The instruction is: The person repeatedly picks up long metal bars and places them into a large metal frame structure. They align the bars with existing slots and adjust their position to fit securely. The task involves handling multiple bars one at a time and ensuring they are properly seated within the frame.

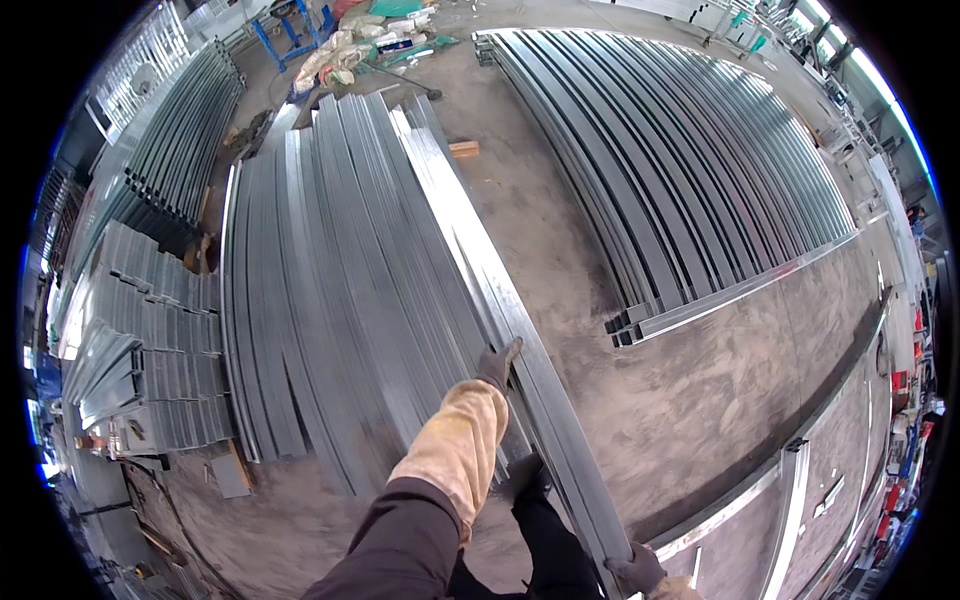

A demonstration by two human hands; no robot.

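Observation:
A long grey metal channel (560, 410) slants from the far end of a low stack of metal channels (350, 260) down to my body. My left hand (500, 363), in a dark glove, grips its left edge about midway, the thumb showing on top. Close to my body, my right hand (638, 570), gloved too, is closed around the near end from the right side; its undersides are hidden. A tan sleeve cover (458, 440) wraps my left forearm. The stack lies left of the held channel, its pieces side by side.
Another row of metal channels (680, 170) lies at the far right on the floor. Piled profiles (160, 330) stand along the left. Sacks and scraps (360, 45) sit at the back beside a blue frame (290, 30). A metal frame (785, 520) spans the lower right.

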